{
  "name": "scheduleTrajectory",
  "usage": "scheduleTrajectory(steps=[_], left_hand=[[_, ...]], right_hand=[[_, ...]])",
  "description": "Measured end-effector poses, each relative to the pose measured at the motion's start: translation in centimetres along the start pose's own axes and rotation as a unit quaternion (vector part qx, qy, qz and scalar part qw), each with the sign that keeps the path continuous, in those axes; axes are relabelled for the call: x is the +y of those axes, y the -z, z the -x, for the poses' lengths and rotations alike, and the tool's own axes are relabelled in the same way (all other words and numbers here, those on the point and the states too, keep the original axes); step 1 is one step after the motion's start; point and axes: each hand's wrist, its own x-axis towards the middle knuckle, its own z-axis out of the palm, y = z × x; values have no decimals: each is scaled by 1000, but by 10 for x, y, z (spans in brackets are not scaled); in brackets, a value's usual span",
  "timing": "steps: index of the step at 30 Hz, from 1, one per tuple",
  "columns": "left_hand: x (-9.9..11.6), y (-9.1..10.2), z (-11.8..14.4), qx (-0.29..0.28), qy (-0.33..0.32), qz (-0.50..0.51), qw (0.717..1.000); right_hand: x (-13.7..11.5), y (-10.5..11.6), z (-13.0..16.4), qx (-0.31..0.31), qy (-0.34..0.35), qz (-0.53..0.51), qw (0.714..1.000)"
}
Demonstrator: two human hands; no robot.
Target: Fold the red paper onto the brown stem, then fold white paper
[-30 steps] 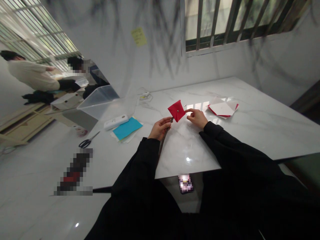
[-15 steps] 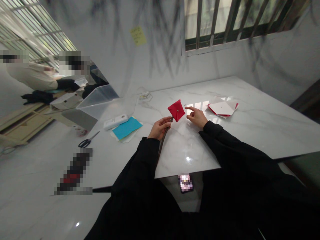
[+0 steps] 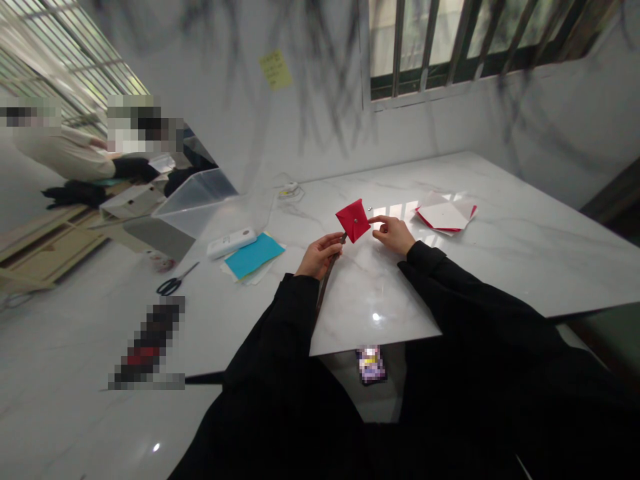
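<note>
A pinwheel of folded red paper [image 3: 353,221] with a small pin at its centre sits on top of a thin brown stick [image 3: 326,280]. My left hand [image 3: 320,256] pinches that stick just below the paper, and its lower end runs down along my sleeve. On the other side, my right hand [image 3: 393,235] has its index finger stretched out, the tip at the right corner of the red paper; its other fingers are curled and hold nothing I can see. Just beyond that fingertip, a tiny shiny piece [image 3: 370,209] lies on the table.
Red and white paper sheets [image 3: 445,215] lie at the right. To the left are blue paper [image 3: 255,256], a white device [image 3: 231,244], scissors [image 3: 171,285] and a clear plastic bin [image 3: 193,200]. Two people sit at the far left. A phone [image 3: 371,365] shows below the table edge.
My right index finger has moved slightly down and left, to the corner of the red paper. My left hand and the pinwheel have hardly moved.
</note>
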Motion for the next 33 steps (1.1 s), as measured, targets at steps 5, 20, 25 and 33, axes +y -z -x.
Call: scheduleTrajectory(steps=[5,20,25,33], left_hand=[[-1,1,0,2,3,0,1000],[-1,1,0,-12,1,-2,1000],[-3,3,-1,-7,-4,-10,1000],[-3,3,-2,-5,0,8,1000]], right_hand=[[0,1,0,-1,1,-5,1000],[2,3,-1,61,-18,-35,997],[0,5,-3,-92,-25,29,995],[4,1,-3,-13,-26,23,999]])
